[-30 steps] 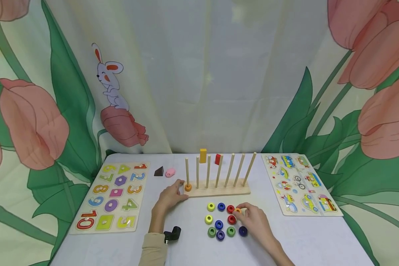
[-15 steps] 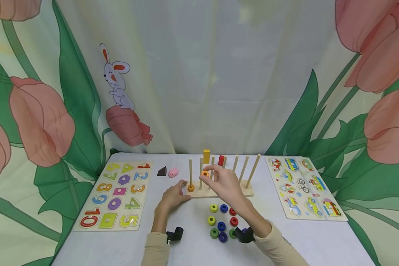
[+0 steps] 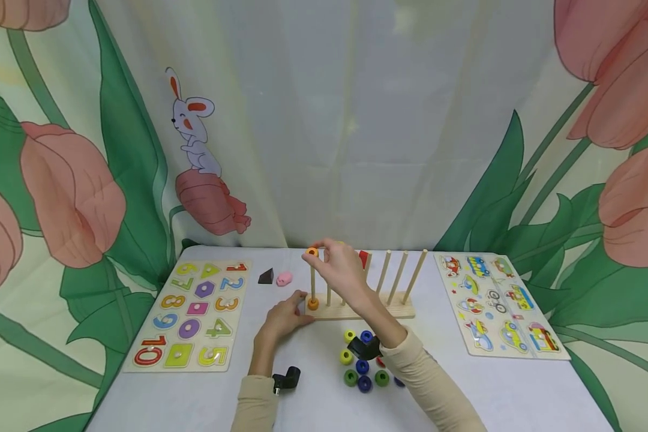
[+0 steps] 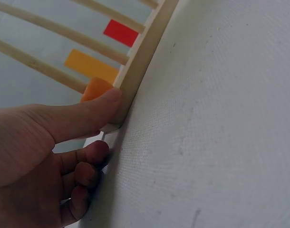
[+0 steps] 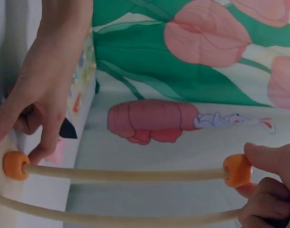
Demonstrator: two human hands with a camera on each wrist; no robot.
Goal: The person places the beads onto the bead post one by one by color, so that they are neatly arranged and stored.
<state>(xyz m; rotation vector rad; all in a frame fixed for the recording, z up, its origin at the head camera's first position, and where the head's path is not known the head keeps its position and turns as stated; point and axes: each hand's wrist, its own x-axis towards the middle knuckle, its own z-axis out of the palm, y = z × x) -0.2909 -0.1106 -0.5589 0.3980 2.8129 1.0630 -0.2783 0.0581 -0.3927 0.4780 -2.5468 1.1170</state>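
A wooden peg stand (image 3: 389, 309) with a row of upright pegs stands on the table. My left hand (image 3: 282, 318) grips its left end, with the thumb (image 4: 95, 111) along the front side of the base. One orange ring (image 5: 15, 165) sits at the bottom of the leftmost peg (image 5: 126, 174). At the top of that same peg, my right hand (image 3: 341, 268) pinches another orange ring (image 5: 237, 170) between thumb and fingers. The right wrist view shows the peg's tip at this ring's hole. Some of the other pegs are hidden behind my right hand.
In front of the stand lie several loose rings, among them a yellow ring (image 3: 346, 357) and a green ring (image 3: 381, 378), partly under my right forearm. A number puzzle board (image 3: 186, 318) lies left, a vehicle board (image 3: 499, 306) right. A dark block (image 3: 266, 276) and pink toy (image 3: 284, 278) lie behind.
My right hand has lifted the orange ring from among the loose rings and carried it left and up to the leftmost peg's top. My left hand has stayed on the stand.
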